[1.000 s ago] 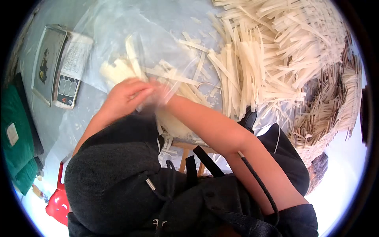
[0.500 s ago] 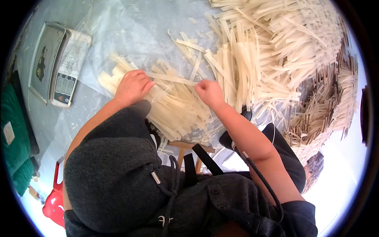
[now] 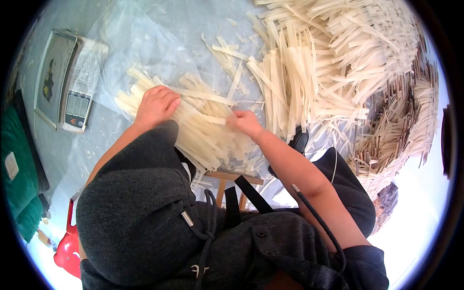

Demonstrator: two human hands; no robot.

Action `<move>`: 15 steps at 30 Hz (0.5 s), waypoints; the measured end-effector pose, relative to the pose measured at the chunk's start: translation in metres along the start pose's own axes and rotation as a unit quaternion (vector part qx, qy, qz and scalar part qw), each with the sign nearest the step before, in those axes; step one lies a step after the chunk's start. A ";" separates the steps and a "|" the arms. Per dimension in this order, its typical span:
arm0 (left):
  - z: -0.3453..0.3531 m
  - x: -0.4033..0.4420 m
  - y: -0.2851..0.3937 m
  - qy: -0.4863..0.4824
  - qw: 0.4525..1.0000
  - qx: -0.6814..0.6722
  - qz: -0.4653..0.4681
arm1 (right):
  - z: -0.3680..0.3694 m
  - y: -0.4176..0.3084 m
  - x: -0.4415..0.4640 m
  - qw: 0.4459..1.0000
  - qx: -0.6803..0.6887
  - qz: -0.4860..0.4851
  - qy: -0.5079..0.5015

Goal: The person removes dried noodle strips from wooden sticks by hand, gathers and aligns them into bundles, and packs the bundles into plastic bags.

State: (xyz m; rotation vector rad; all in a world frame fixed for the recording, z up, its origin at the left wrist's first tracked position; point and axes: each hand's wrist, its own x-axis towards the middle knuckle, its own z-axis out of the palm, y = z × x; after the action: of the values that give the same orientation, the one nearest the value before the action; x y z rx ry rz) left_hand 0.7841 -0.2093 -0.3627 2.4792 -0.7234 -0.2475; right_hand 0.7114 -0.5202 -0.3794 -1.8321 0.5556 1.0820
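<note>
A bundle of pale, flat noodles lies slantwise in front of me, partly on a clear plastic sheet or bag. My left hand is closed over its upper left part, with noodle ends sticking out beyond the knuckles. At the bundle's right side, my right hand is closed, its slightly blurred fingertips at the end of one noodle strip. Another long strip stretches from my left hand toward a point just above the right one. What lies under my left palm is hidden.
A digital scale with a metal pan stands at the left. A large heap of flat noodles fills the upper right, beside a woven tray edge. Loose strips lie between. A small wooden stool is below the bundle.
My right hand has moved down and left, from the end of the upper strip to a lower strip's end. My left hand has shifted slightly left, still over the bundle.
</note>
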 end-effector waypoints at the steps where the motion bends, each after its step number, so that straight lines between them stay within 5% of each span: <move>1: 0.000 0.001 0.000 -0.008 1.000 -0.005 -0.005 | -0.004 -0.003 0.002 0.992 0.114 0.025 0.043; 5: -0.003 0.002 0.004 -0.015 1.000 -0.005 -0.016 | -0.016 -0.020 0.015 0.908 0.393 0.078 0.120; 15: 0.005 0.003 0.000 -0.005 1.000 0.002 0.004 | -0.059 -0.016 -0.005 0.934 0.322 0.014 0.157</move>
State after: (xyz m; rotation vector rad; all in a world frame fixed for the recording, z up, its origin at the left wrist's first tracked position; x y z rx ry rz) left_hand 0.7848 -0.2127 -0.3672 2.4806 -0.7390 -0.2556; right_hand 0.7468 -0.5646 -0.3555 -1.4074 0.9943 0.5218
